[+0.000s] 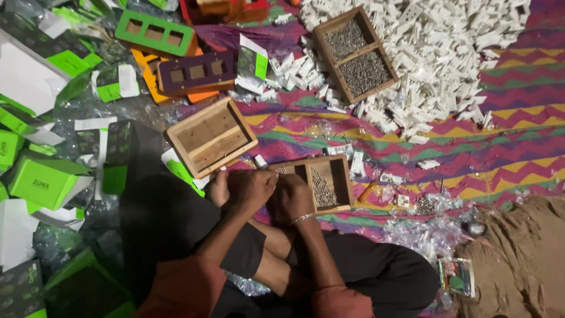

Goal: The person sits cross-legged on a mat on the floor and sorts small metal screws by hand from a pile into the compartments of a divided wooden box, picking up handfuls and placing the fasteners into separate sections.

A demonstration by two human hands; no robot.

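Seated cross-legged on the floor, my knees in dark trousers fill the bottom of the view, with clear plastic wrappers crumpled between and beside them. My left hand (250, 187) and my right hand (294, 197), a thin metal bangle (302, 218) on its wrist, meet over the near edge of a small wooden two-compartment tray (344, 182). Both hands are curled, fingers drawn in, but I cannot tell whether they grip anything; whatever lies under them is hidden.

The tray rests on a zigzag-striped woven mat of purple, yellow, green and red (518, 147), its long side running left to right and slightly tilted. Its right compartment holds a heap of small grey metal screws (322, 188); my hands cover much of the left one.

Just left of it lies an empty wooden box with a shallow inner ledge (212, 136), turned at an angle. To the right, a few loose white plastic pieces (428, 164) and torn wrappers are scattered over the mat.

On the far left, bright green and white cardboard cartons (44, 179) are stacked and tumbled. Beyond the empty box lie a purple plate with three square holes (197, 72) and a green plate of the same kind (154, 33).

Farthest off, a larger wooden tray with two compartments of grey screws (356, 54) sits slantwise, against a wide pile of white plastic parts (441, 53).
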